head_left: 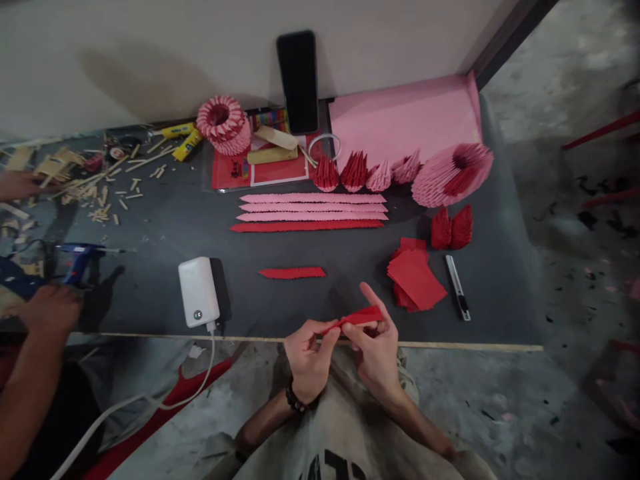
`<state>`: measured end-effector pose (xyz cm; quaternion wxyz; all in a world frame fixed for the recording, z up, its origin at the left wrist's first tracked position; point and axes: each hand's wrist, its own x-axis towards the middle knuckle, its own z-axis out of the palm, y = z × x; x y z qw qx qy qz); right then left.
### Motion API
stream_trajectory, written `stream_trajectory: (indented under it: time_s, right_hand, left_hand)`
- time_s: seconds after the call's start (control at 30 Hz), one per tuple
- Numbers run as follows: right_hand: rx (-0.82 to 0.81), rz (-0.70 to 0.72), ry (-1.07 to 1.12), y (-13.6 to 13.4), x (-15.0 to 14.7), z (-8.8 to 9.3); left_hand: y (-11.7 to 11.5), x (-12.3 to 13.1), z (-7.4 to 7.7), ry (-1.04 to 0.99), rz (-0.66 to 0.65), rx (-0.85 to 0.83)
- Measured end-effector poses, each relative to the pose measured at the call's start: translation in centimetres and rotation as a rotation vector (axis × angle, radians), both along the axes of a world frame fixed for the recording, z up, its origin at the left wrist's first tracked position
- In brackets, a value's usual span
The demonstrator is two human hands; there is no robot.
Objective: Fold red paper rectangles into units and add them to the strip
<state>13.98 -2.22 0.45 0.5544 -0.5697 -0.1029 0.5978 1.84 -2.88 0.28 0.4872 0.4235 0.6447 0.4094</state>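
Both hands meet at the near edge of the dark table (pixel 150 220), just above the person's lap. Left hand (pixel 309 357): fingers curled, thumb and forefinger pinching the left end of a folded red paper strip (pixel 357 317). Right hand (pixel 377 350): closed on the strip's right part, forefinger raised straight (the other fingers wrap beneath it). The strip lies nearly level between the two hands, tilted slightly up to the right.

On the table beyond: a short red strip (pixel 292 273) lying flat; a stack of red paper squares (pixel 415 280) to the right, with a utility knife (pixel 458 287) just beside it. Farther back, three long pink strips (pixel 313 207) and one long red strip (pixel 306 227) lie parallel. Behind them stand small red and pink folded cones (pixel 367 173) and a large pink folded ring (pixel 453 173). A white power bank (pixel 198 292) sits at left, its cable running off the table edge.

Far left: a co-worker's hand (pixel 50 308) near a blue glue gun (pixel 80 257).
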Motion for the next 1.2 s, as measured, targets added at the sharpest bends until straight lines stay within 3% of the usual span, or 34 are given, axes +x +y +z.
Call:
stream_trajectory:
  time_s: [0.1, 0.17, 0.23, 0.27, 0.33, 0.37, 0.4, 0.5, 0.63, 0.77, 0.93, 1.0, 1.2]
  right_hand:
    - [-0.023, -0.155, -0.061, 0.5, 2.6, 0.3]
    - [0.006, -0.416, -0.225, 0.8, 4.4, 0.3]
    - [0.077, -0.530, -0.409, 0.7, 5.1, 0.2]
    - [0.075, -0.454, -0.445, 0.4, 5.0, 0.2]
    - [0.085, 0.005, -0.330, -0.4, 3.9, 0.0]
    - [0.095, 0.141, -0.286, -0.8, 3.1, -0.1]
    - [0.093, 0.177, -0.295, -1.2, 2.5, -0.2]
    - [0.068, 0.193, -0.328, -1.8, 1.6, -0.7]
    - [0.026, 0.144, -0.255, -1.6, 2.3, -1.3]
    - [0.006, 0.092, -0.139, -1.1, 2.2, -1.0]
    - [0.033, 0.193, -0.097, -0.9, 1.4, -0.8]
    - [0.042, 0.208, -0.114, -1.1, 1.2, -1.1]
    - [0.061, 0.182, -0.226, -1.6, 0.9, -1.1]
  left_hand:
    - [-0.3, -1.2, 0.1, -0.040, 0.040, -0.010]
    - [-0.1, -1.9, 0.0, -0.067, 0.174, 0.030]
    - [0.2, -2.2, 0.0, -0.106, 0.225, 0.014]
    - [0.3, -2.1, 0.1, -0.128, 0.217, -0.002]
    - [0.5, -1.5, 0.5, -0.115, 0.146, -0.030]
    - [0.5, -1.2, 0.8, -0.072, 0.104, -0.035]
    - [0.4, -0.9, 1.1, -0.018, 0.063, -0.026]
    - [0.3, -0.5, 1.8, 0.055, -0.025, -0.018]
    - [1.0, -1.5, 1.5, -0.025, -0.133, -0.080]
    - [2.7, -2.8, 0.8, -0.066, -0.125, 0.038]
    - [5.1, -3.5, 0.9, -0.026, -0.507, 0.254]
    - [5.5, -3.5, 0.9, -0.036, -0.585, 0.292]
    - [5.2, -2.5, 0.5, -0.080, -0.399, 0.135]
